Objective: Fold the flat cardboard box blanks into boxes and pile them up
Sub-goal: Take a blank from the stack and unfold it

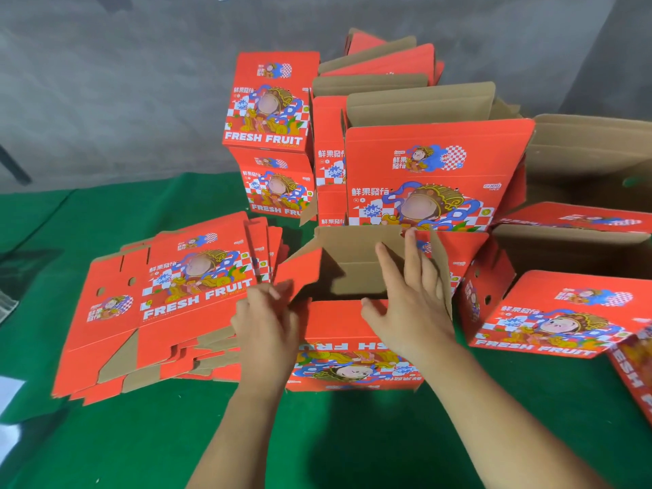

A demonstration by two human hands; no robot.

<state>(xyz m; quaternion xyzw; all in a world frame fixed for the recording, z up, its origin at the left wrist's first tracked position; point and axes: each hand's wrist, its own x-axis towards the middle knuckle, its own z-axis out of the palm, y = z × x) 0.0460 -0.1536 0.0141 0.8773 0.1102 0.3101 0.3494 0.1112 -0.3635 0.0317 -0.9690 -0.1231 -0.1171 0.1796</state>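
A half-formed red printed cardboard box [356,347] stands on the green cloth-covered table [352,446], near the middle and close to the person, its print upside down from this view, its brown inside open upward. Left hand [264,322] at the box's left upper corner: fingers curled, pinching the edge of the red side flap [300,273], which angles outward. Right hand [409,298] reaches into the opening: fingers nearly straight and spread, pressing against the brown inner flap [360,252] at the back of the box; thumb spread out over the near top edge; nothing gripped. Just left of the box, a fanned stack of flat red cardboard box blanks [165,308] lies on the cloth, "FRESH FRUIT" print facing up. Behind, two closed red boxes [271,135] stand one on the other. To their right, a cluster of upright folded red boxes with open brown top flaps [430,167], the nearest directly behind the box in hand. At right, more red boxes lying tilted on their sides [543,319], and a large plain brown carton [592,150] at the far right. Grey wall [106,82] behind the table.
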